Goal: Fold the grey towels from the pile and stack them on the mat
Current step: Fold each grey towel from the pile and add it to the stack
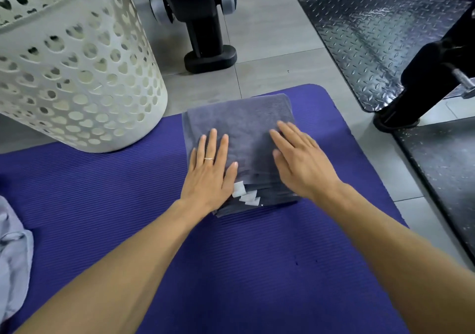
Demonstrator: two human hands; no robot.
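The stack of folded dark grey terry towels (239,133) sits on the far middle of the ribbed purple foam mat (102,192), its white care labels (245,195) poking out of the near edge. Both palms are flat on top. The left hand (209,169), with a thin ring on one finger, presses the near left part; the right hand (302,160) lies across the right side. Neither grip holds anything: fingers stretched out and spread wide, just pressing the top towel down.

Looks like a smoothing pass on the latest fold, I'd say.

Now the risk: the layers at the near edge are already fanned out unevenly, so a sideways push could slide the top towel off square or tip the stack to the right. Uneven pressure might also drag a crease into the pile.

Further out, a rumpled pale lilac cloth (12,256) lies at the near left edge of the mat. A cream plastic laundry basket with heart-shaped holes (77,76) stands far left, touching the mat, and a careless elbow could knock it. Black gym equipment feet (210,56) rest on the grey tiles beyond.
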